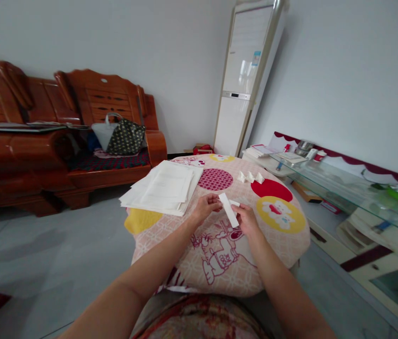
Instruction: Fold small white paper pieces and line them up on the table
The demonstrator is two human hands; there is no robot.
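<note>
A folded white paper strip (229,210) is held slantwise above the round table, with a second short paper flap (234,203) sticking out behind it. My right hand (247,219) pinches the strip from the right side. My left hand (206,207) is closed, its thumb and fingertips at the strip's upper left edge. Just beyond my hands, several small folded white paper pieces (250,177) stand in a row on the patterned tablecloth (227,263). To the left lies a stack of white sheets (163,186), the top ones faintly printed.
A wooden sofa (110,99) with a patterned bag (127,136) on it stands at the left. A tall white air conditioner (236,113) fills the corner. Along the right wall runs a glass-topped cabinet (347,193) with papers and small containers.
</note>
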